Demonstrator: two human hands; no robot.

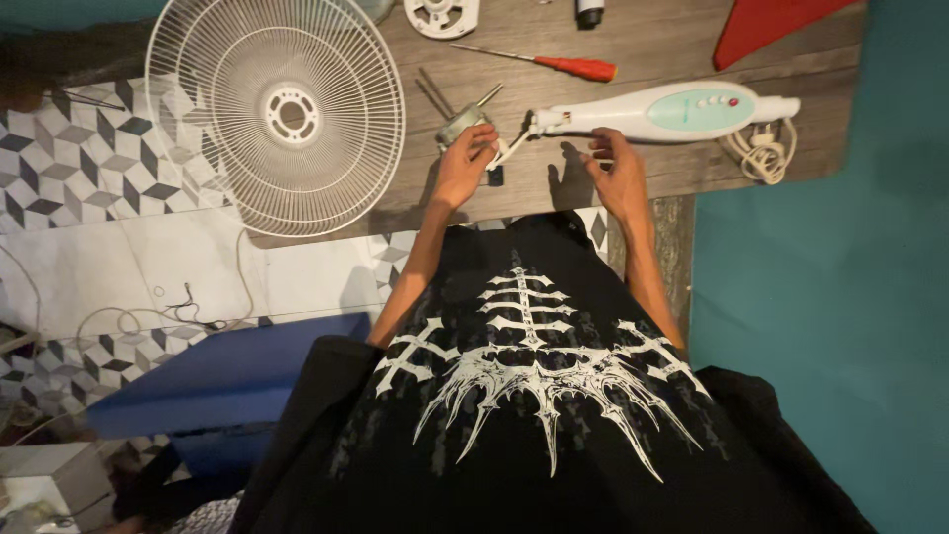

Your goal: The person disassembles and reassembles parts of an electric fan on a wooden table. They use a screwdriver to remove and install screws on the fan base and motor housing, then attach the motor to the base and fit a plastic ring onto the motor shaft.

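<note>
So the white fan grille [275, 114] is already off and lying flat on the wooden bench [682, 168], way over to the left of the small metal motor [462, 126], which I'll use as the reference point here. Up and just left of the motor's top end there's a round white plastic fan part [442, 16], also loose. The left hand [465, 166] sits right at the motor's lower edge, fingers pinched narrow on the white wires [506, 150] coming off it; hard to say from this angle if it's also gripping the motor body itself. A red-handled screwdriver [554, 64] lies above and right of the motor, not in use. Further right of the motor is the white fan neck housing with the pale green button panel [664, 111], wires running from its near end toward the motor. The right hand [619, 170] rests just below that housing, fingers loosely curled, holding nothing. A coiled white cord [759, 153] sits at the far right. Looks like teardown's mostly done, with the motor wiring remaining.
</note>
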